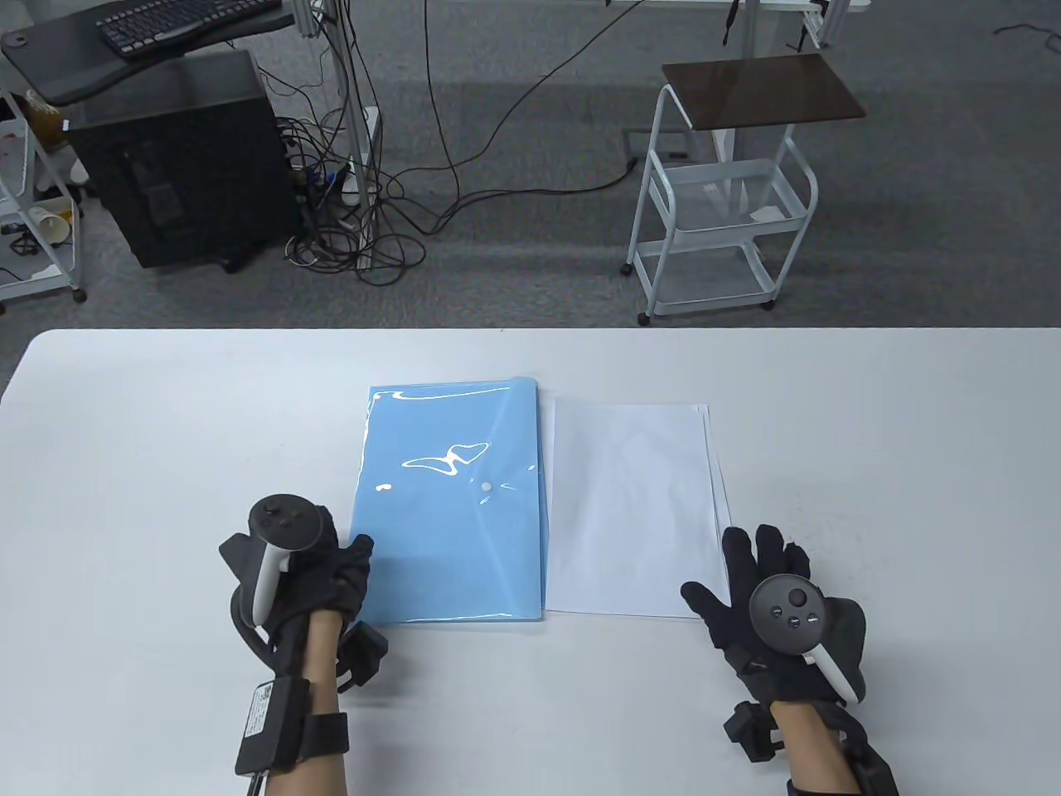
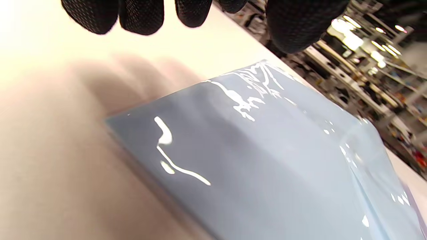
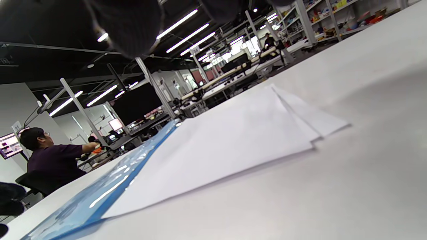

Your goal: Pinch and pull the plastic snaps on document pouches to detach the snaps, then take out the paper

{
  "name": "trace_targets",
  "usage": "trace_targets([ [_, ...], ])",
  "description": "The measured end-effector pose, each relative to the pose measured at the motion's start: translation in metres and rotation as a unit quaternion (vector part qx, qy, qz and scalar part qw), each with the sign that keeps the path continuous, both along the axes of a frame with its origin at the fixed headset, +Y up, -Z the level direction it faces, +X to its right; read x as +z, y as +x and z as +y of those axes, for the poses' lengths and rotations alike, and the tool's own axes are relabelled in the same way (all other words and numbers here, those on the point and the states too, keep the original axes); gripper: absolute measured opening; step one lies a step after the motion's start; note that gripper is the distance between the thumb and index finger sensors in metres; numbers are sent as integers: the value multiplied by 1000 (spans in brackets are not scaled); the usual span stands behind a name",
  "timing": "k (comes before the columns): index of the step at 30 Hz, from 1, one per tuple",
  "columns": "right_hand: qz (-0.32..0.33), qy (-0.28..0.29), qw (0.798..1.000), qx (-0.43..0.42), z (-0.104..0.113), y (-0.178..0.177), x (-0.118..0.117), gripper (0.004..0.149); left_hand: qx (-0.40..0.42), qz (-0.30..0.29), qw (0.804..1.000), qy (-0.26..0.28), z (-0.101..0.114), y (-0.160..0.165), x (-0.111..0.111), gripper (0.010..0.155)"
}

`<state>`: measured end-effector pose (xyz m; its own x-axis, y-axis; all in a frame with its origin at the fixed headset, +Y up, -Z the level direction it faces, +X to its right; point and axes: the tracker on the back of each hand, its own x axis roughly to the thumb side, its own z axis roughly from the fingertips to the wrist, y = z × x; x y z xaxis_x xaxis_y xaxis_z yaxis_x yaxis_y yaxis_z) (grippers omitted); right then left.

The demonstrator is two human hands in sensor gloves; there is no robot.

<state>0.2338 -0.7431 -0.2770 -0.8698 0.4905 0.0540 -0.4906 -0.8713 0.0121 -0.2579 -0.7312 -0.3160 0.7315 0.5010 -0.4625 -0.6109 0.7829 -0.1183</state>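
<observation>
A light-blue plastic document pouch [image 1: 452, 506] lies flat mid-table, and its white snap [image 1: 485, 485] looks fastened. Right beside it lies a stack of white paper [image 1: 634, 506], slightly fanned. My left hand [image 1: 331, 564] sits at the pouch's near-left corner with the thumb at its edge. In the left wrist view the fingers [image 2: 140, 16] hang loosely above the table beside the pouch [image 2: 267, 160], holding nothing. My right hand [image 1: 746, 572] lies with its fingers spread at the paper's near-right corner. The right wrist view shows the paper [image 3: 233, 140] and the pouch [image 3: 100, 196] from low down.
The white table [image 1: 166, 456] reaches to a far edge [image 1: 530, 332]. On the floor beyond stand a white rolling cart [image 1: 721, 207], a black computer tower [image 1: 182, 157] and tangled cables [image 1: 373, 215]. A seated person [image 3: 53, 160] shows far off in the right wrist view.
</observation>
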Motion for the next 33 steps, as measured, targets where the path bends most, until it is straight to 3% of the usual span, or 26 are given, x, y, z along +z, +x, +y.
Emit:
trace_targets([
  [5, -7, 5, 1000, 3, 0, 0, 2, 86, -68, -74, 994, 37, 23, 34, 22, 90],
  [12, -22, 12, 1000, 4, -2, -1, 4, 88, -148, -133, 977, 76, 34, 70, 47, 95],
  [19, -22, 13, 999, 20, -5, -4, 7, 92, -153, -153, 974, 72, 16, 86, 51, 96],
  [33, -24, 5, 998, 50, -12, -9, 9, 93, -155, -125, 979, 40, -5, 69, 54, 95],
])
